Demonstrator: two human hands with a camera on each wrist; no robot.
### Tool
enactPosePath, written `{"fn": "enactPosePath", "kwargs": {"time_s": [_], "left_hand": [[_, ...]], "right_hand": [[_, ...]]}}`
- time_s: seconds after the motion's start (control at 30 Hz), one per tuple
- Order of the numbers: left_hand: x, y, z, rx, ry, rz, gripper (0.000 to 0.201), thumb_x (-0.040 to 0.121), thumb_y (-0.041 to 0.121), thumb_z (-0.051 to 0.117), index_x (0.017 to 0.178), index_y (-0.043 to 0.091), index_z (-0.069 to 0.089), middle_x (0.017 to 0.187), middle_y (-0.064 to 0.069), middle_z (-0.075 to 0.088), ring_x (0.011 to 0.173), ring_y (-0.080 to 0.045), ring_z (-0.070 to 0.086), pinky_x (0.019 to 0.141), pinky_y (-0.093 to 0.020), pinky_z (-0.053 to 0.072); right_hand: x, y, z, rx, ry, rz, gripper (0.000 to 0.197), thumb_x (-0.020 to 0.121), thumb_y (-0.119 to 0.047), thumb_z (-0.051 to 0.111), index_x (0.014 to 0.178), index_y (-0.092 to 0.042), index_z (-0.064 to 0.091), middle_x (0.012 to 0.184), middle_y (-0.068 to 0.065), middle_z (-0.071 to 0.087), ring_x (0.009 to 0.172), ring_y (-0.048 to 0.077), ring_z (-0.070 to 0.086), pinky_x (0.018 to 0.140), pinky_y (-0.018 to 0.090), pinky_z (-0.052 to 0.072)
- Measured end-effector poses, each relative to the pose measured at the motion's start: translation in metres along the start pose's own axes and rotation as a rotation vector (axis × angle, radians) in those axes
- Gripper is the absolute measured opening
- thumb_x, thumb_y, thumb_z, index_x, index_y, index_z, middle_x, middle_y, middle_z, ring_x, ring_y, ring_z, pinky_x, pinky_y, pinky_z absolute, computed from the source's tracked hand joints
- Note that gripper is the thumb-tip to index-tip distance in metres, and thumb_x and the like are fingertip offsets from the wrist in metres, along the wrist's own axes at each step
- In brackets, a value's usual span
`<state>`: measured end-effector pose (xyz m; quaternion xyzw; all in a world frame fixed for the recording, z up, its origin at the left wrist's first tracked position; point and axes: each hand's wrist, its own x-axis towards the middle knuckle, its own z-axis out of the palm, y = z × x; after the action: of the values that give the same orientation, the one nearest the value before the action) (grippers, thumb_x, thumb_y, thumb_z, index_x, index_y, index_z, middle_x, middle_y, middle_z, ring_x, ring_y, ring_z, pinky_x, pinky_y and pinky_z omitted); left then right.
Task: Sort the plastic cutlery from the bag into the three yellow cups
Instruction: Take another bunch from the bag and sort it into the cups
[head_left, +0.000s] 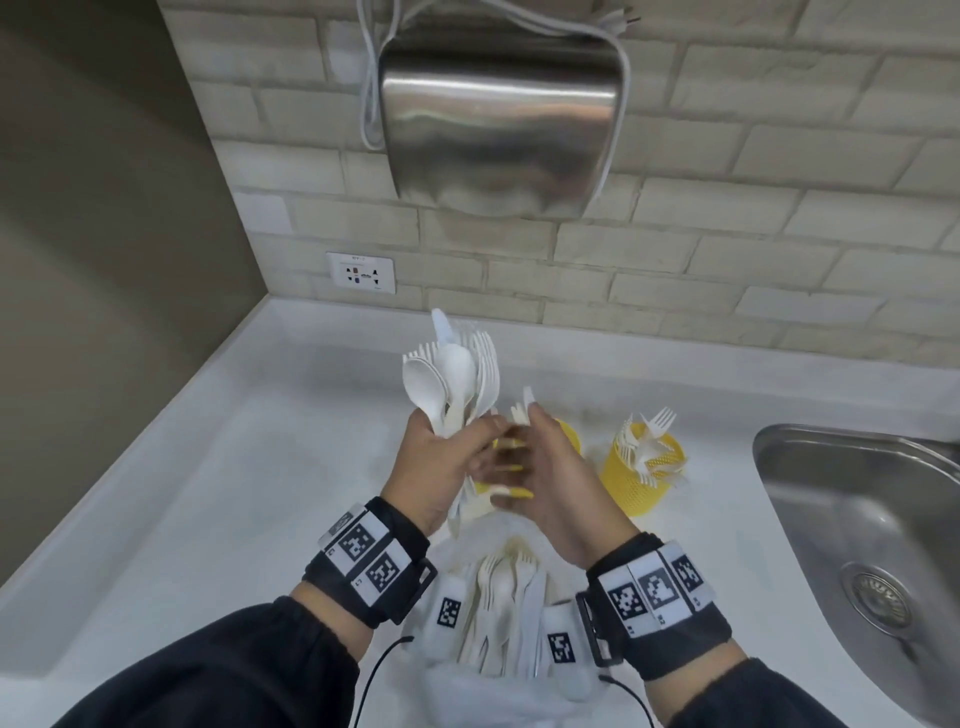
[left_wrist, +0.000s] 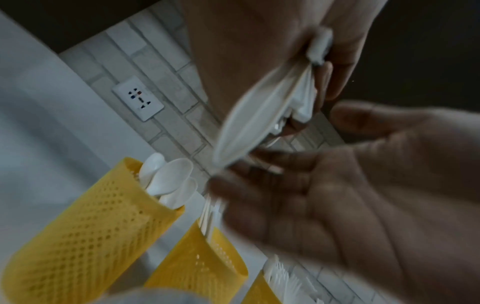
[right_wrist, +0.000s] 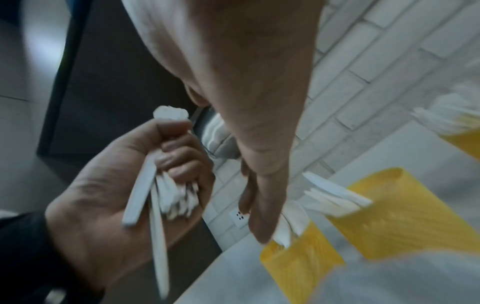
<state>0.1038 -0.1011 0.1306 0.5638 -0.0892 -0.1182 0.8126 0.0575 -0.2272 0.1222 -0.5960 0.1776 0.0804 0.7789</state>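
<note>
The left hand (head_left: 441, 457) grips an upright bundle of white cutlery (head_left: 457, 379), handles down. The right hand (head_left: 550, 483), fingers loosely spread and empty, reaches in beside it. The yellow cups (head_left: 641, 467) stand just beyond, nearer the right hand.

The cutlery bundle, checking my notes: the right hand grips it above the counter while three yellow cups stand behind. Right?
Not quite: the left hand grips the cutlery bundle, as the head view shows. It is above the counter, and the left wrist view shows the three yellow cups.
</note>
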Motion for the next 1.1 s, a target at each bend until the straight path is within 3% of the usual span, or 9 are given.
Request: {"fn": "enactPosePath", "kwargs": {"time_s": [0.1,0.33,0.47,0.57,0.63,0.73,0.83,0.97,1.1], "left_hand": [[0.007,0.005,0.002,-0.018,0.04,0.087,0.025,0.072,0.017,0.077,0.083,0.006,0.058,0.062,-0.009,0.04,0.047,-0.02,0.034,0.053,-0.031,0.033],[0.008,0.004,0.009,0.087,0.091,0.177,0.021,0.073,0.02,0.076,0.081,0.007,0.061,0.06,-0.006,0.049,0.055,-0.022,0.044,0.059,-0.031,0.041],[0.011,-0.001,0.004,0.161,0.083,0.152,0.012,0.08,0.006,0.079,0.083,0.012,0.069,0.07,0.002,0.064,0.066,-0.015,0.06,0.067,-0.031,0.05],[0.012,-0.008,0.001,0.218,0.103,0.14,0.02,0.086,-0.003,0.075,0.082,0.015,0.068,0.068,0.01,0.067,0.066,-0.009,0.064,0.069,-0.029,0.051],[0.011,-0.012,0.001,0.243,0.096,0.136,0.025,0.088,-0.004,0.073,0.077,0.018,0.067,0.063,0.013,0.066,0.063,-0.007,0.063,0.066,-0.026,0.05],[0.009,-0.012,0.001,0.245,0.08,0.132,0.017,0.089,0.005,0.075,0.074,0.007,0.067,0.059,0.0,0.063,0.057,-0.015,0.062,0.061,-0.028,0.052],[0.009,-0.008,0.0,0.197,0.077,0.129,0.035,0.081,0.021,0.075,0.081,-0.01,0.059,0.055,-0.015,0.051,0.049,-0.025,0.049,0.052,-0.032,0.045],[0.011,-0.007,-0.005,0.197,0.055,0.108,0.033,0.079,0.014,0.07,0.069,-0.008,0.047,0.045,-0.011,0.038,0.042,-0.023,0.035,0.046,-0.03,0.033],[0.01,-0.006,-0.004,0.14,0.02,0.074,0.017,0.078,0.006,0.067,0.073,0.005,0.05,0.046,-0.005,0.032,0.038,-0.017,0.028,0.044,-0.026,0.027]], "right_hand": [[-0.004,0.01,-0.001,0.025,-0.042,0.289,0.088,0.098,-0.074,0.029,0.126,0.003,0.061,0.105,0.022,0.072,0.099,0.038,0.068,0.098,0.046,0.052],[-0.008,-0.003,0.01,0.252,-0.15,0.409,0.086,0.1,-0.066,0.036,0.141,0.01,0.04,0.116,0.042,0.065,0.107,0.051,0.069,0.104,0.054,0.052],[-0.008,-0.01,0.008,0.392,-0.056,0.337,0.082,0.102,-0.056,0.042,0.145,0.014,0.036,0.123,0.038,0.062,0.106,0.048,0.069,0.092,0.052,0.059],[-0.013,-0.015,0.009,0.221,-0.076,0.28,0.065,0.104,-0.058,0.034,0.114,0.002,0.059,0.094,0.022,0.075,0.099,0.04,0.073,0.097,0.049,0.056],[-0.016,-0.014,0.012,0.092,-0.099,0.236,0.063,0.104,-0.062,0.029,0.105,-0.007,0.061,0.1,0.019,0.073,0.106,0.038,0.071,0.104,0.047,0.052],[-0.015,-0.008,0.016,0.073,-0.102,0.183,0.072,0.1,-0.069,0.032,0.131,-0.008,0.056,0.102,0.019,0.072,0.097,0.033,0.074,0.103,0.044,0.052],[-0.02,-0.011,0.015,-0.118,-0.095,0.136,0.07,0.1,-0.07,0.03,0.129,-0.013,0.057,0.106,0.014,0.076,0.102,0.034,0.075,0.107,0.047,0.049],[-0.027,-0.042,0.004,-0.554,0.203,-0.245,0.043,0.101,-0.047,0.05,0.138,-0.025,0.055,0.116,-0.002,0.068,0.104,0.018,0.068,0.092,0.032,0.052],[-0.043,-0.079,0.005,-0.786,0.401,-0.867,0.041,0.093,-0.036,0.069,0.132,-0.032,0.062,0.122,-0.004,0.044,0.117,0.013,0.051,0.102,0.023,0.042]]}}
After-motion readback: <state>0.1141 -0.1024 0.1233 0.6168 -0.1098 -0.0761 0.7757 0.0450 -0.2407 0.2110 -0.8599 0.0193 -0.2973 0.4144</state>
